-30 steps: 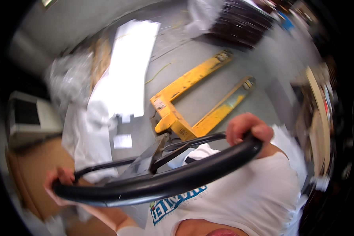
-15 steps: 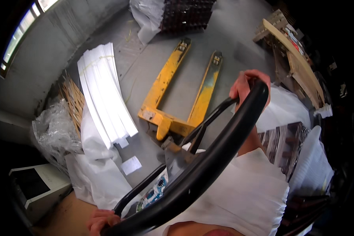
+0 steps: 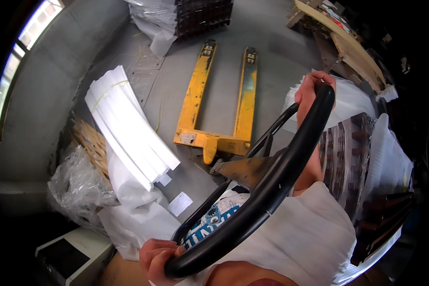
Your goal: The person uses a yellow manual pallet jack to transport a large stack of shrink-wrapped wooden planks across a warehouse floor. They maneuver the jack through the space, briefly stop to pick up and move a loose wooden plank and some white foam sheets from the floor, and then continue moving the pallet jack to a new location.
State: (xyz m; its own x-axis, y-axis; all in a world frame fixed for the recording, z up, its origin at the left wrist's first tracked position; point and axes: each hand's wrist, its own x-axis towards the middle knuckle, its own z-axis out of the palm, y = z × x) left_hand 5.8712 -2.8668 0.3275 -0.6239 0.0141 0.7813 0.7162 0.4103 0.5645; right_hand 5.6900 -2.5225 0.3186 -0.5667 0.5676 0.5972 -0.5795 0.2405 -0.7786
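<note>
Down below, both hands, left (image 3: pixel 158 257) and right (image 3: pixel 311 90), grip one black handle (image 3: pixel 271 190); one yellow pallet jack (image 3: pixel 219 102) has two forks, white sheets (image 3: pixel 128 128) lie beside it

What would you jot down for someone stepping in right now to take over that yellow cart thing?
Left hand: gripped on the near end of the black loop handle.
Right hand: gripped on its far end.
Yellow pallet jack: on the concrete floor, forks pointing away, nothing on them.
Done: handle held in both hands.
Left: forks not yet under any load; the white sheet stack lies left of them.
</note>
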